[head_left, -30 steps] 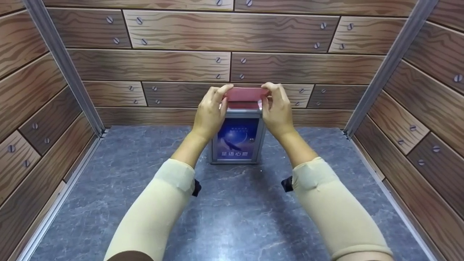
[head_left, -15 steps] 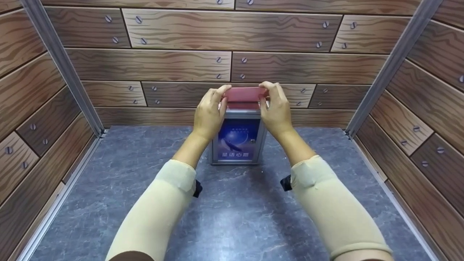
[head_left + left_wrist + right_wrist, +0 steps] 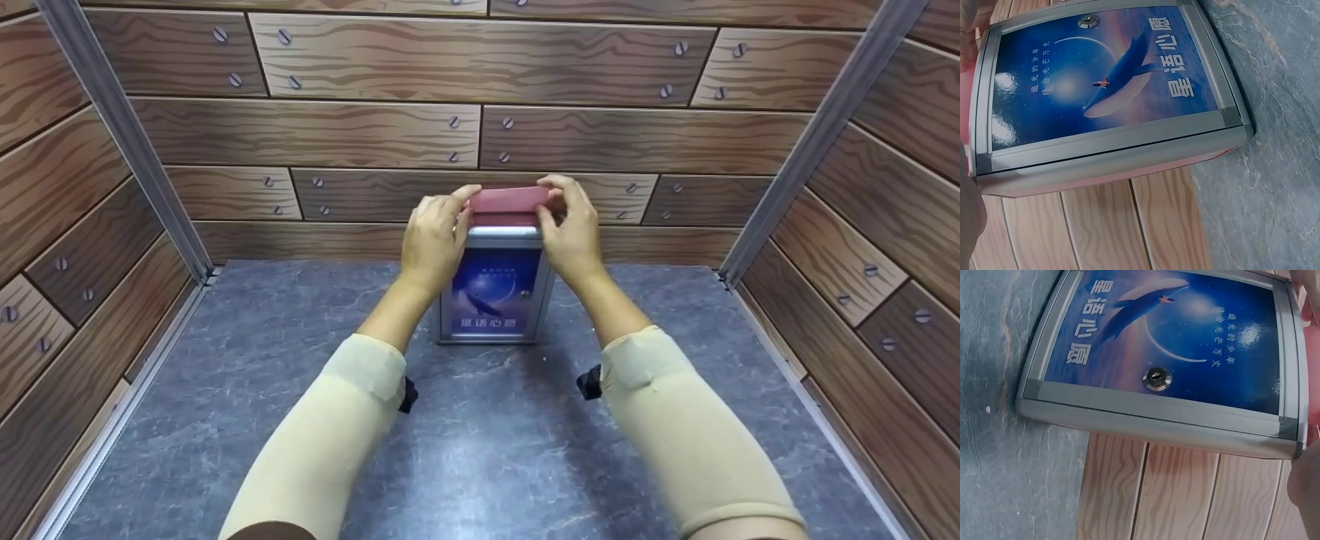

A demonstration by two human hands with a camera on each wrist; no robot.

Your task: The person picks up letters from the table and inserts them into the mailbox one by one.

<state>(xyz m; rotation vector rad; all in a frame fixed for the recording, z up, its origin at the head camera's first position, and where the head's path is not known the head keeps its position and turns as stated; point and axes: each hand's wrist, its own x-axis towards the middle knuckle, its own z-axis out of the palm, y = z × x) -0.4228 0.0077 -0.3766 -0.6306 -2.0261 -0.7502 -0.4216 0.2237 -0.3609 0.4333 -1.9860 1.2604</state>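
Observation:
A pink sheet, paper-like (image 3: 508, 199), lies across the top of an upright box with a silver frame (image 3: 495, 232). The left hand (image 3: 433, 238) pinches the sheet's left end, and the right hand (image 3: 572, 232) pinches its right end. A slight bow shows along the sheet's upper edge. On the box's front is a blue whale picture (image 3: 1123, 73) with white lettering. A round keyed lock (image 3: 1157, 378) sits beside that picture. Both wrist views show only parts of the fingers at the frame edge. The sheet's lower edge and the box's top opening cannot be made out.
The box stands on a grey marbled floor panel (image 3: 480, 420), near a wood-patterned back wall (image 3: 375, 135). Wood-patterned side walls with metal corner posts (image 3: 825, 135) enclose the space left and right.
The pink sheet's top edge has come down slightly and now bows. Both hands keep their pinch on its ends. The head view has shifted a little.

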